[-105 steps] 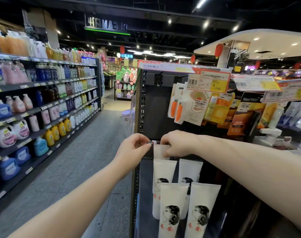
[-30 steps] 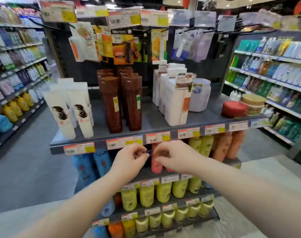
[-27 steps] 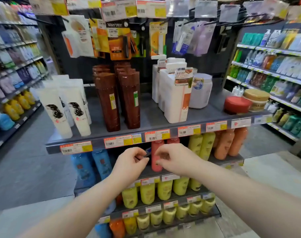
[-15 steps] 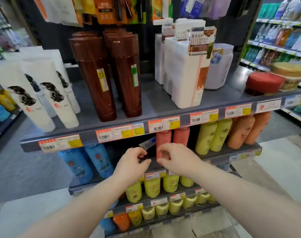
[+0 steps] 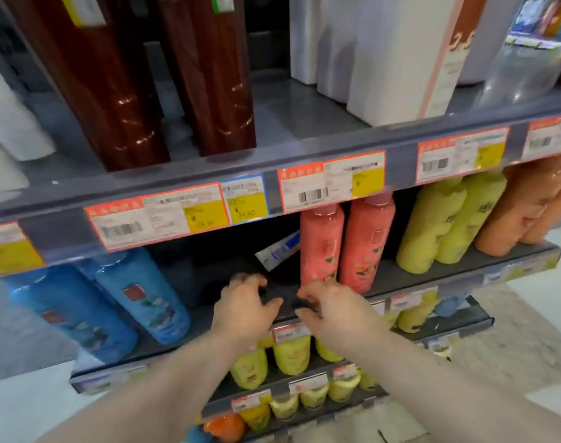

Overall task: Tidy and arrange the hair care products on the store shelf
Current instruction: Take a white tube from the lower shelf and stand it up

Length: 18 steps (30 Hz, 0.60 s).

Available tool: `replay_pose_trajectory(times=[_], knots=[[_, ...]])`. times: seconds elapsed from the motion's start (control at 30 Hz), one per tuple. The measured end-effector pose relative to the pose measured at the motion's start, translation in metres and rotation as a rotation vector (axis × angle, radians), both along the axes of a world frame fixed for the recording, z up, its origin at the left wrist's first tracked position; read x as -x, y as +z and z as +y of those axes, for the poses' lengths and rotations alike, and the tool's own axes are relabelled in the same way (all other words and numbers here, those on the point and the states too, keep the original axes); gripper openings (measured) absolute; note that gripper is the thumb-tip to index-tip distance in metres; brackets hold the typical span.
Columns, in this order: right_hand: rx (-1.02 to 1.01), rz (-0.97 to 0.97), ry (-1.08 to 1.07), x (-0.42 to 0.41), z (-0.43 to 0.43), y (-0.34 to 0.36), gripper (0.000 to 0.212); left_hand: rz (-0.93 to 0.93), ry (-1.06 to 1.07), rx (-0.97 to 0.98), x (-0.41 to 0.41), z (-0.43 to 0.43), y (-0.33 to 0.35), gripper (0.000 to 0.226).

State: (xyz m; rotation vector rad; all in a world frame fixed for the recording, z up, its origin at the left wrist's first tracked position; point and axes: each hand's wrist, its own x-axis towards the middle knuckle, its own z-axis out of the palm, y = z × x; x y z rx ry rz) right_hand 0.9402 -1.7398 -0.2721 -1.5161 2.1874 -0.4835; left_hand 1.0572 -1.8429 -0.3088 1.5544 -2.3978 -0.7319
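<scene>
Both my hands reach into a dark gap on the second shelf (image 5: 432, 276), between the blue bottles (image 5: 144, 295) and the pink bottles (image 5: 320, 244). My left hand (image 5: 244, 302) has its fingers spread and loosely curled, and it holds nothing. Beside it, my right hand (image 5: 333, 308) hovers just in front of the pink bottles with bent fingers; nothing shows in it. A white and blue tube (image 5: 279, 251) lies tilted at the back of the gap, above my hands and leaning towards the pink bottles.
Tall brown bottles (image 5: 112, 91) and white bottles (image 5: 400, 52) stand on the top shelf (image 5: 271, 193), whose edge carries price tags. Yellow-green bottles (image 5: 432, 225) and orange bottles (image 5: 522, 209) fill the second shelf's right side. Small yellow bottles (image 5: 292, 353) line the lower shelves.
The view has closed in and dropped towards the second shelf. Both hands have moved forward into the gap beside the pink bottles and spread slightly apart.
</scene>
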Motion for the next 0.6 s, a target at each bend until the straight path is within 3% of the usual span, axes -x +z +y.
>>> replay_pose_trajectory(times=[0.23, 0.4, 0.5, 0.6], knots=[[0.061, -0.002, 0.006, -0.002, -0.025, -0.037, 0.03, -0.105, -0.032, 0.034, 0.032, -0.055, -0.026, 0.062], [0.094, -0.022, 0.007, -0.005, -0.033, -0.046, 0.028, -0.198, -0.188, 0.041, 0.058, -0.08, -0.044, 0.069], [0.1, -0.037, -0.014, -0.005, -0.037, -0.05, 0.028, -0.352, -0.276, -0.003, 0.065, -0.087, -0.051, 0.066], [0.094, -0.039, -0.023, -0.005, -0.039, -0.052, 0.029, -0.3, -0.229, 0.041, 0.063, -0.085, -0.05, 0.056]])
